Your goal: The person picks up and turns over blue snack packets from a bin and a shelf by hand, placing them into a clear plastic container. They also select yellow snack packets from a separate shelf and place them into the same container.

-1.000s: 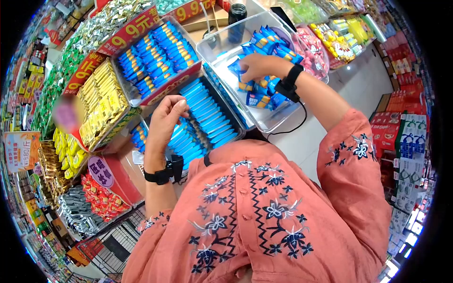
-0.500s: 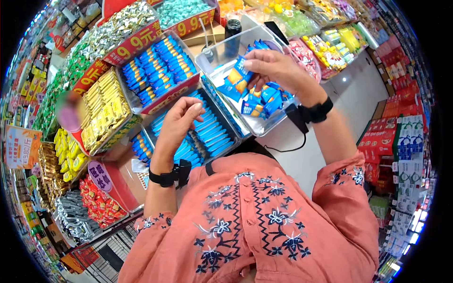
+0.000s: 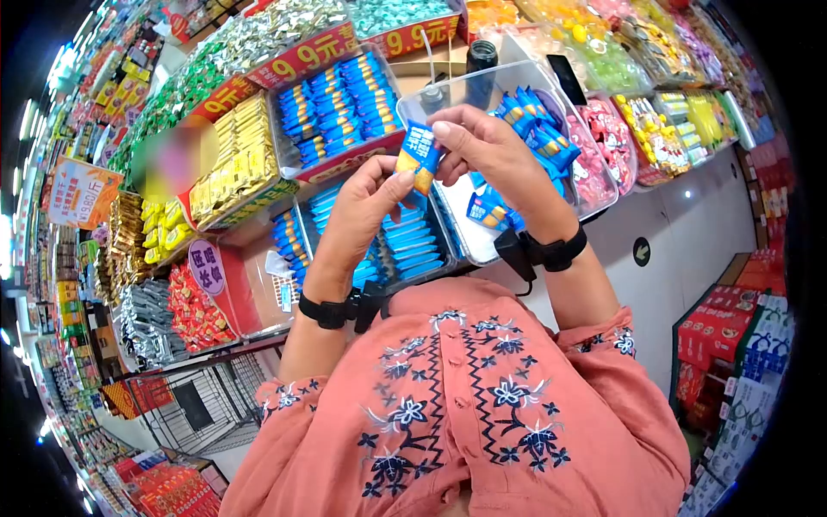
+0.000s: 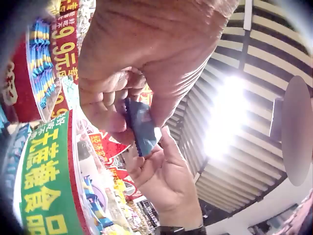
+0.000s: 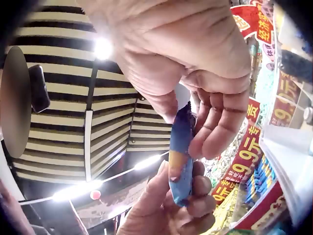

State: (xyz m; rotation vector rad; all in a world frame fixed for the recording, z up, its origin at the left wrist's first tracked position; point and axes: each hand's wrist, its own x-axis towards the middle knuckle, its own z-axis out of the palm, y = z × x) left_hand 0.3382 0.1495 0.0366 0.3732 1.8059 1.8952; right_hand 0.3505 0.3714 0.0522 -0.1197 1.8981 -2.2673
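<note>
Above the clear bin (image 3: 594, 185) of blue packets on the shelf's right side, right hand (image 3: 487, 151) has lifted one snack packet (image 3: 418, 159) out, and left hand (image 3: 366, 202) has risen, both now pinching it.

Salmon blouse (image 3: 482, 414) with navy floral embroidery, black wrist straps (image 3: 326, 312), small cable

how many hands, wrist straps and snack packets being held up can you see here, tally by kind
hands: 2, left hand and right hand
black wrist straps: 2, left strap and right strap
blue-and-orange packet pinched between both hands: 1
total: 5
</note>
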